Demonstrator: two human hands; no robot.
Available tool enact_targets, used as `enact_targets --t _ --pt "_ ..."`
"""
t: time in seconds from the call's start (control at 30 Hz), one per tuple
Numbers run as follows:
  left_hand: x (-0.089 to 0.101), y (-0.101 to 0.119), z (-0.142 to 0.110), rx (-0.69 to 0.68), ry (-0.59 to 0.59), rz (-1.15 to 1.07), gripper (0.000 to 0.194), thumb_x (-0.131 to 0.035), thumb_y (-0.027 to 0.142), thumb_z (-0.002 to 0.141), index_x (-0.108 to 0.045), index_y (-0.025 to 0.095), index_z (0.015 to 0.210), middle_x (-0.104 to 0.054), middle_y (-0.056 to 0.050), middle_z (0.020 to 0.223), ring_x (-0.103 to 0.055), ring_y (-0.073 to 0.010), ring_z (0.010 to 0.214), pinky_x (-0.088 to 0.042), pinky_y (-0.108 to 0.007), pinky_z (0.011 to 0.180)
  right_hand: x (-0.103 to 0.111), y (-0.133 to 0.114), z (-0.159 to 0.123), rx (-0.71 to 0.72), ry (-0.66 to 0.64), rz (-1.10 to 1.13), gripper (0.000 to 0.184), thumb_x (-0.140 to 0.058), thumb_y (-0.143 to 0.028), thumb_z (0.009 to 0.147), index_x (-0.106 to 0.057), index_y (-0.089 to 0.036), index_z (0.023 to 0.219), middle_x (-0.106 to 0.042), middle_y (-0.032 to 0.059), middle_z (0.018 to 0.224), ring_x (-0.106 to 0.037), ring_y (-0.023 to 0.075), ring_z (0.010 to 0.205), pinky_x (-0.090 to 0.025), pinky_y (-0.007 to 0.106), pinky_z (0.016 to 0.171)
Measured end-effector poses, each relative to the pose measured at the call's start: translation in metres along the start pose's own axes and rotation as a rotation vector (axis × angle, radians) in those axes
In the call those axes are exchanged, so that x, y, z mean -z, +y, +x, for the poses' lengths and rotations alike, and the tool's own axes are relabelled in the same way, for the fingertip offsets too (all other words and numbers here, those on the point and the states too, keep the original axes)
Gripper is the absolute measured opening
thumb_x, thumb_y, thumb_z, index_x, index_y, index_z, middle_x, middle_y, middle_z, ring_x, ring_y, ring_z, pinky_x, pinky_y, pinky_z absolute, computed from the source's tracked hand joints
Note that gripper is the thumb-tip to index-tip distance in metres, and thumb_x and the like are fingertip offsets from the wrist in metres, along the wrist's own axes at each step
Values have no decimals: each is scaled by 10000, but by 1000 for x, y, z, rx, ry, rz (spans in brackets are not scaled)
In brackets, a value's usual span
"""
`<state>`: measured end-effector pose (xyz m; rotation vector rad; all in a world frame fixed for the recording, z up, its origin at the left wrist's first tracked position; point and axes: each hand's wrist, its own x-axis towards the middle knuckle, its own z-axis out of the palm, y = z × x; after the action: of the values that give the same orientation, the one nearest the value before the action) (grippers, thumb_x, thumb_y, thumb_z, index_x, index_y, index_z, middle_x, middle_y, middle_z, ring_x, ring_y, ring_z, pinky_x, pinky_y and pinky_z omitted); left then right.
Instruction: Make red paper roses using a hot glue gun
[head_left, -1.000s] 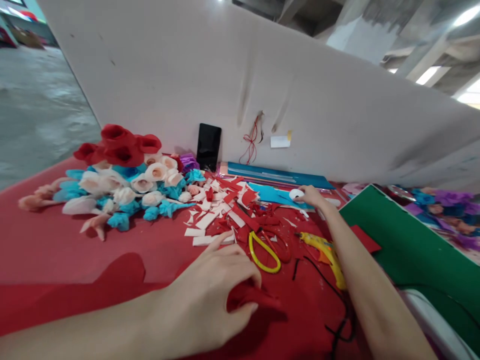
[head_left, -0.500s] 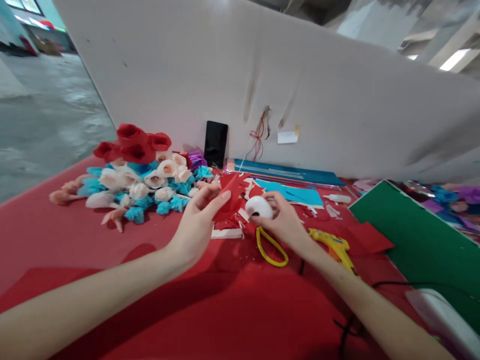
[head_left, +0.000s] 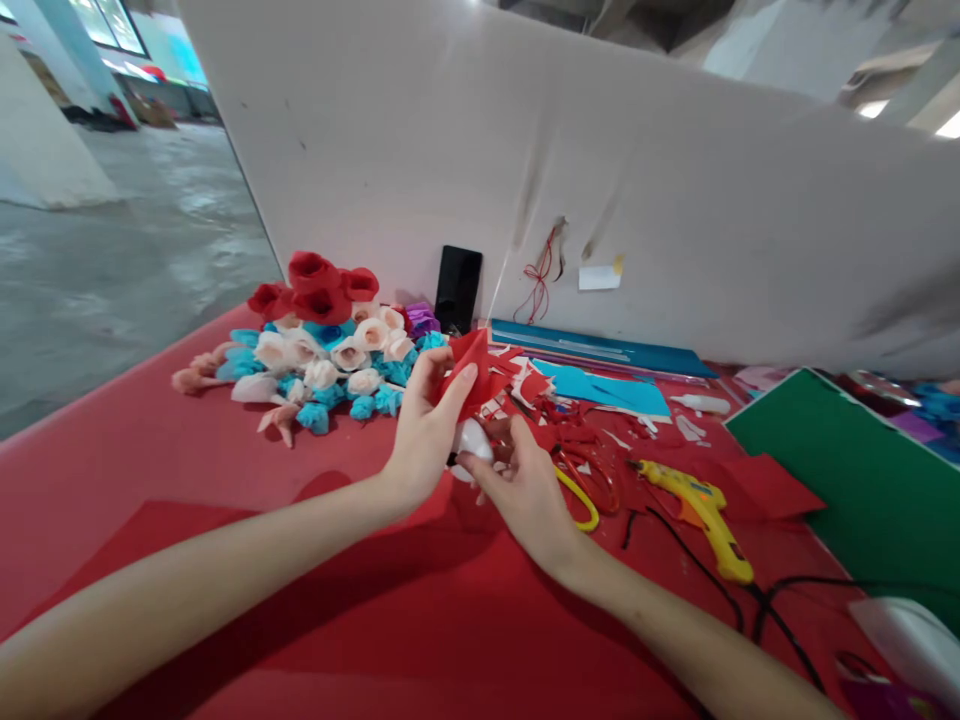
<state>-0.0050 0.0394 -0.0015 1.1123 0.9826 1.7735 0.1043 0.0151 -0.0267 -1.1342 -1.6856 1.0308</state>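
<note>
My left hand [head_left: 420,440] pinches a folded piece of red crepe paper [head_left: 472,352] between thumb and fingers. In my right hand [head_left: 534,490] is a smooth, rounded white object [head_left: 472,440] with a dark spot; its exact kind is unclear. The white object sits just below the red paper, close to my left palm, and I cannot tell whether the two touch. Behind my right hand lie red and white paper scraps [head_left: 536,385]. A yellow loop-shaped handle [head_left: 587,512] shows partly beside my right wrist.
Red, cream and blue paper flowers [head_left: 322,360] are heaped at left. A yellow glue gun [head_left: 705,510] with black cord lies at right, before a green board [head_left: 847,450]. At the back are a black phone [head_left: 459,285], blue sheets [head_left: 600,385] and a small white bottle [head_left: 701,403].
My right hand has brought the white object left and down, close to my left hand. The red paper stays in my left hand. The view has turned slightly left.
</note>
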Motion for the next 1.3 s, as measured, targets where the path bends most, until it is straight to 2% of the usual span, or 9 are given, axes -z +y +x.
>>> enact_targets --t 0.2,0.3,0.43,0.63,0.83,0.97,1.1,1.2,1.3 --pt "1 4 3 -18 13 8 55 -562 243 787 -519 221 812 -530 25 852 -530 -106 830 -448 -187 740 4 -2 -2 48 -3 30 196 -506 -379 823 -471 -210 916 -606 32 891 -603 152 735 -495 254 601" --pt "1 4 4 -18 31 5 54 -561 230 785 -510 211 783 -520 23 831 -520 -101 803 -447 -181 731 9 -7 -3 82 -15 6 243 -426 -362 873 -462 -218 1066 -620 26 858 -605 156 748 -488 271 653" --pt "0 7 1 3 23 -10 54 -557 232 784 -506 216 788 -500 31 794 -511 -91 746 -452 -172 687 13 -8 -4 130 -5 -35 321 -367 -307 903 -379 -257 1220 -568 47 1103 -576 168 917 -468 303 773" --pt "0 10 -4 27 15 -19 75 -571 261 779 -508 224 797 -501 33 783 -521 -97 731 -461 -176 656 9 -7 -2 179 -9 -116 272 -339 -193 877 -537 -250 1055 -611 21 970 -570 166 830 -444 311 759" --pt "2 10 -6 36 6 -23 101 -575 288 781 -515 232 839 -516 22 801 -533 -98 696 -469 -179 598 7 -13 3 146 14 -129 140 -506 -317 828 -536 -224 928 -614 4 845 -566 153 752 -440 253 642" --pt "1 9 -7 49 -8 -34 110 -570 281 786 -510 233 863 -508 18 783 -527 -89 634 -462 -174 541 5 -11 6 130 -5 -109 102 -470 -284 851 -524 -213 899 -610 0 837 -568 138 751 -439 250 673" --pt "-1 6 -7 23 -27 -71 74 -565 256 789 -517 235 840 -518 25 799 -541 -92 714 -475 -171 633 3 0 14 128 8 -112 121 -454 -291 863 -525 -197 890 -602 9 857 -562 138 783 -448 261 715" --pt "-3 6 -8 -10 -39 -108 67 -557 252 793 -520 243 848 -524 26 826 -537 -95 752 -475 -178 688 17 13 29 115 64 -150 182 -438 -322 881 -543 -174 899 -601 18 855 -562 136 767 -463 291 723" --pt "-3 9 -13 0 -67 -130 67 -560 244 791 -523 242 848 -509 25 810 -522 -91 734 -472 -170 675 55 25 52 72 200 -233 234 -497 -323 864 -548 -133 991 -572 54 987 -561 167 866 -463 376 775"
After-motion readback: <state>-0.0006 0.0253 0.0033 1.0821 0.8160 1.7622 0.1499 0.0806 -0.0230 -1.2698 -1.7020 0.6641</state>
